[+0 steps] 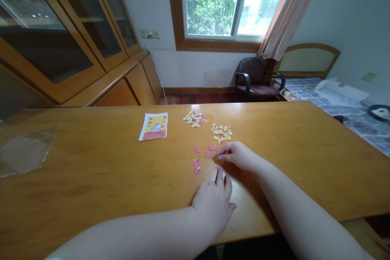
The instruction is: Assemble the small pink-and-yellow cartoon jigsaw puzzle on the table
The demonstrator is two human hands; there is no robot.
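Note:
My left hand (pixel 214 203) rests on the wooden table (pixel 91 170), fingers loosely curled, its index fingertip touching a small pink puzzle piece (pixel 218 167). Just beyond it my right hand (pixel 237 155) lies with fingers pinched together beside several loose pink pieces (pixel 209 151); whether it grips one is hidden. A joined pink strip of pieces (pixel 197 166) lies to the left of both hands. Two piles of yellowish pieces sit farther back, one pile (pixel 195 119) on the left and another pile (pixel 222 132) on the right. A picture card (pixel 154 126) lies left of them.
A clear plastic bag (pixel 24 152) lies at the table's left end. Wooden glass-door cabinets (pixel 70 36) line the left wall. Past the table stand a dark armchair (pixel 254 78) under the window and a bed (pixel 344 105) on the right.

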